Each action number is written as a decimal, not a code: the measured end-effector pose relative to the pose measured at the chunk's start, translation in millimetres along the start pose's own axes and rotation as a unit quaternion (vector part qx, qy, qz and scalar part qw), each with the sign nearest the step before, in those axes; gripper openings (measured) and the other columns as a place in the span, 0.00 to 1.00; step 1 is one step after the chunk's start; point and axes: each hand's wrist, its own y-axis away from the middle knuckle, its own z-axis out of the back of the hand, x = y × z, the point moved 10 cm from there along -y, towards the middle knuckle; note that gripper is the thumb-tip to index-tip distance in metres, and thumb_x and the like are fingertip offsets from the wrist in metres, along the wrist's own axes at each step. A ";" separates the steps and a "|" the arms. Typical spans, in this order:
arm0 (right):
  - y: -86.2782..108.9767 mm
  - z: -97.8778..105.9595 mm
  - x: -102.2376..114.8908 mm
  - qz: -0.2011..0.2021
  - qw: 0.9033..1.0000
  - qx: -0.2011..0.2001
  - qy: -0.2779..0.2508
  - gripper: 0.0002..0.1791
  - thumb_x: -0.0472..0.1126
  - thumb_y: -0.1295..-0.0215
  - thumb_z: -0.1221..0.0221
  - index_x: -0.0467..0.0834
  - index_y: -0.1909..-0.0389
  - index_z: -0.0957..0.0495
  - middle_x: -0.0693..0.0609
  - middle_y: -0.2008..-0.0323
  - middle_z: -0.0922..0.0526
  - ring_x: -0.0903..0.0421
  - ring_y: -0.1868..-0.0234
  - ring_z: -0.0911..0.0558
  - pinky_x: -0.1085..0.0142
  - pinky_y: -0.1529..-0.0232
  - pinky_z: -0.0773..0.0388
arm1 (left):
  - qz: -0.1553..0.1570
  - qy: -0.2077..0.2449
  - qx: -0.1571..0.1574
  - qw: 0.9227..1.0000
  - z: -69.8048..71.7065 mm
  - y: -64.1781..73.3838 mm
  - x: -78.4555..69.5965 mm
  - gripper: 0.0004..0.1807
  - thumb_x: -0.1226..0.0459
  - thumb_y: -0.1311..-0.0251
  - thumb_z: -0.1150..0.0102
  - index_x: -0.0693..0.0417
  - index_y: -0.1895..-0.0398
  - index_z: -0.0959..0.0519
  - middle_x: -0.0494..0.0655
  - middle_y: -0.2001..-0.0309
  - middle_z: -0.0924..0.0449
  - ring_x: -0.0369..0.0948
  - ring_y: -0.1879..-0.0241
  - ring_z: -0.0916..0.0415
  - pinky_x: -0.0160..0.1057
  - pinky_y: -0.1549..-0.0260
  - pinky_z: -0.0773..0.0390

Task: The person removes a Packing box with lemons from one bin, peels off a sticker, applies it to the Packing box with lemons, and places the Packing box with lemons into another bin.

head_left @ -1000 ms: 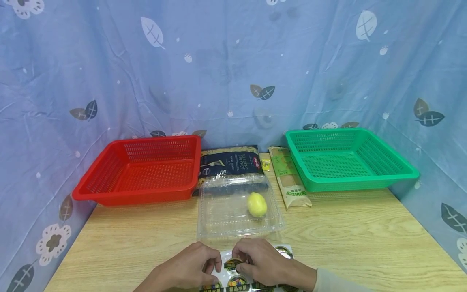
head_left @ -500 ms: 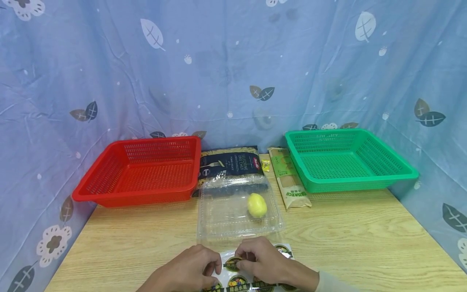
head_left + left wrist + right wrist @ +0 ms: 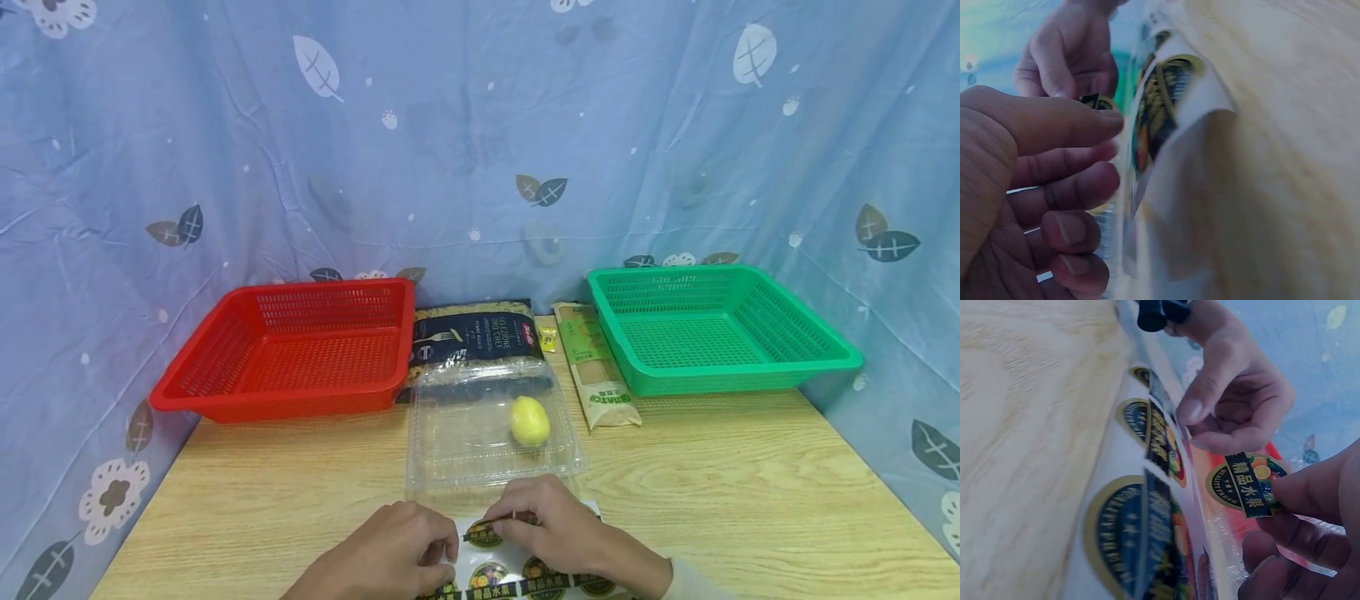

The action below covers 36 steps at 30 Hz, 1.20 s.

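Right hand (image 3: 555,525) pinching one loose sticker (image 3: 1241,484) over the sticker sheet (image 3: 514,568), table's (image 3: 720,483) near edge, middle. Left hand (image 3: 397,546) at sheet's left side, fingers curled; can't tell if gripping. Lemon (image 3: 529,422) and clear container (image 3: 465,433) just beyond.

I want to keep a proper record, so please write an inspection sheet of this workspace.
Surface: light wood-grain table
Job's things: round sticker; sticker sheet
Clutter: lemon in or on clear container; pasta bag; small yellow packet; long packet; red basket; green basket
Hands: right hand pinches the sticker; left hand at the sheet's left edge, grip unclear
Cables: nothing seen
Surroundings: blue patterned curtain behind and at both sides
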 end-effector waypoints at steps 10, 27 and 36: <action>-3.2 18.6 12.0 0.004 0.999 -0.019 0.034 0.08 0.33 0.31 0.38 0.44 0.57 0.13 0.57 0.68 0.15 0.72 0.70 0.24 0.73 0.72 0.21 | 0.009 0.007 -0.086 0.996 40.3 -0.4 -17.8 0.06 0.58 0.39 0.31 0.37 0.70 0.19 0.24 0.79 0.30 0.26 0.78 0.34 0.28 0.78 0.30; -16.7 59.4 27.6 -0.020 0.995 -0.095 0.038 0.08 0.30 0.38 0.33 0.45 0.61 0.13 0.55 0.71 0.15 0.67 0.70 0.21 0.67 0.77 0.21 | -0.006 0.043 -0.203 0.978 77.6 -11.7 -39.2 0.05 0.62 0.39 0.30 0.44 0.67 0.18 0.31 0.70 0.22 0.26 0.79 0.31 0.30 0.79 0.26; -23.6 74.9 29.6 -0.028 0.990 -0.131 0.030 0.07 0.31 0.37 0.33 0.45 0.62 0.13 0.56 0.71 0.16 0.64 0.72 0.22 0.68 0.78 0.23 | -0.017 0.076 -0.235 0.969 87.7 -20.9 -45.4 0.09 0.69 0.40 0.33 0.44 0.71 0.18 0.31 0.73 0.19 0.27 0.77 0.27 0.31 0.78 0.23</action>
